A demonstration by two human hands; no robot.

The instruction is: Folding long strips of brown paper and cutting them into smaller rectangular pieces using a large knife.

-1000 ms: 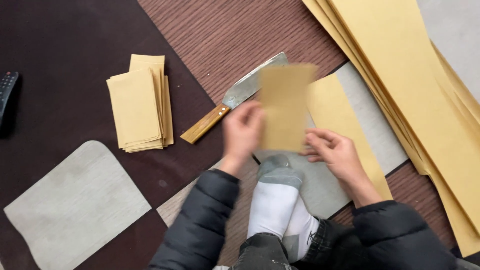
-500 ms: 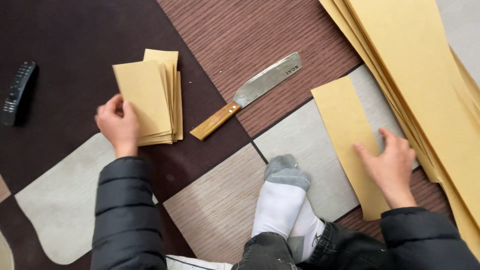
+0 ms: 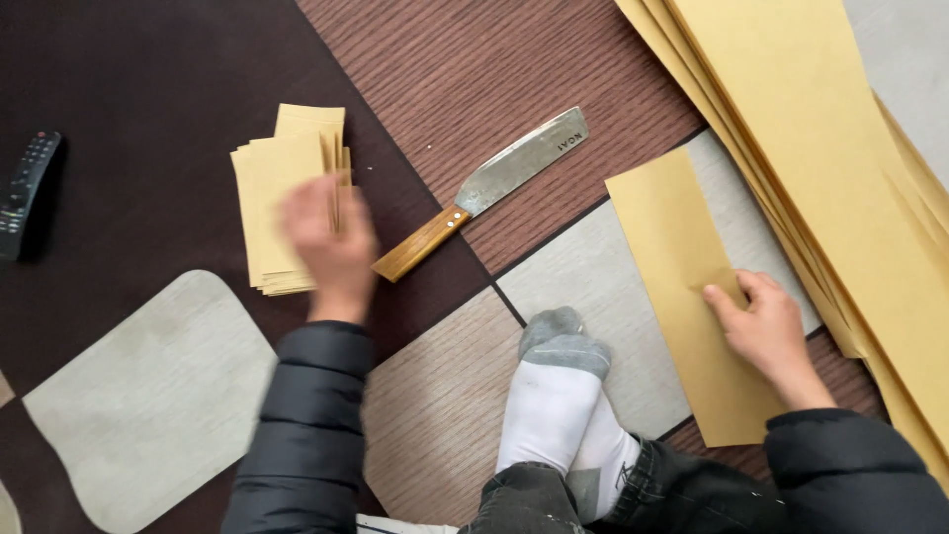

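My left hand (image 3: 331, 247) is blurred by motion over the right edge of a small stack of cut tan paper pieces (image 3: 272, 198) and holds nothing. A long tan paper strip (image 3: 682, 267) lies on the floor at the right. My right hand (image 3: 763, 331) rests on it with fingers curled, pinching it near its middle. A cleaver-like knife (image 3: 514, 168) with a wooden handle (image 3: 420, 244) lies between the stack and the strip. My feet in grey and white socks (image 3: 559, 396) sit at the bottom centre.
A big pile of large tan paper sheets (image 3: 820, 129) fills the upper right. A black remote control (image 3: 25, 188) lies at the left edge. The floor is patterned in dark brown, wood-grain and grey patches (image 3: 148, 396).
My left hand carried a cut piece to the small stack, laid it there, and now moves right off it. My right hand went down onto the long strip and curled its fingers.
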